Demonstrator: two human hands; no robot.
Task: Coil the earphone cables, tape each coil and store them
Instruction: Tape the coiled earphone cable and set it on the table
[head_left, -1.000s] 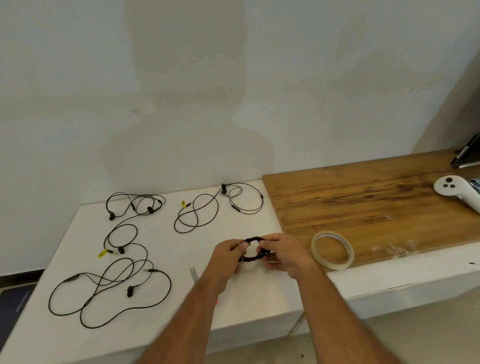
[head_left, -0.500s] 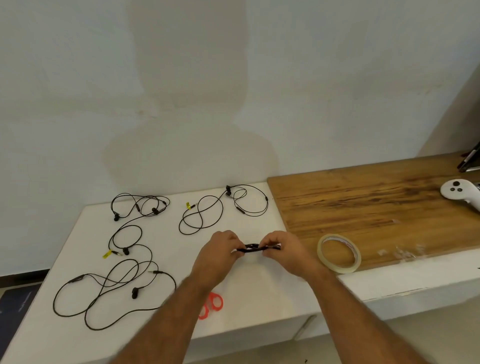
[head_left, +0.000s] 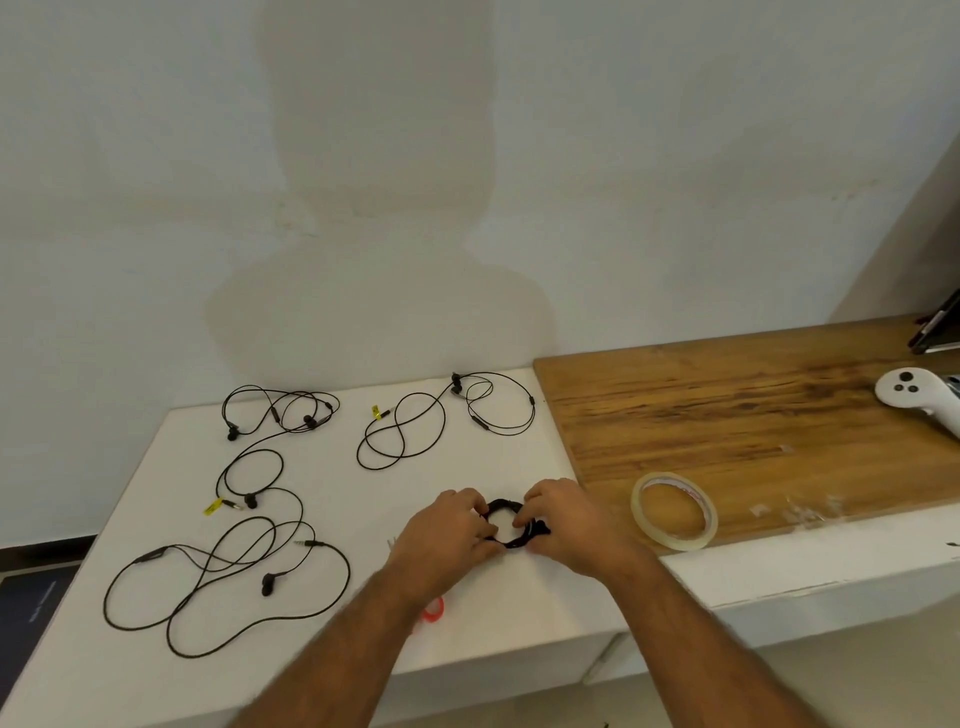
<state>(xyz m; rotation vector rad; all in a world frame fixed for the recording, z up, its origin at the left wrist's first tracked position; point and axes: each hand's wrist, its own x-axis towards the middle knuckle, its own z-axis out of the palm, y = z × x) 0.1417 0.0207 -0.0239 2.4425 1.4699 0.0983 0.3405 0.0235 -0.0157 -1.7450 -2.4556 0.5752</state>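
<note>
A small black coiled earphone cable (head_left: 506, 506) lies between my two hands just above the white table (head_left: 457, 467). My left hand (head_left: 447, 535) pinches its left side and my right hand (head_left: 566, 519) pinches its right side. A roll of clear tape (head_left: 674, 510) lies flat at the edge of the wooden board (head_left: 753, 415), just right of my right hand. Three loose black earphones lie uncoiled on the table: one at the back left (head_left: 275, 415), one at the back middle (head_left: 441, 415), one at the front left (head_left: 223, 582).
Orange-handled scissors (head_left: 434, 609) lie under my left forearm, mostly hidden. A white controller (head_left: 914, 395) rests at the right edge of the wooden board, and a dark device (head_left: 940, 327) leans at the far right. Bits of clear tape (head_left: 800, 512) are stuck near the board's front edge.
The coil has turned from edge-on back to a flat ring facing me, and both hands have lowered it towards the table. The loose earphones and the tape roll stay put.
</note>
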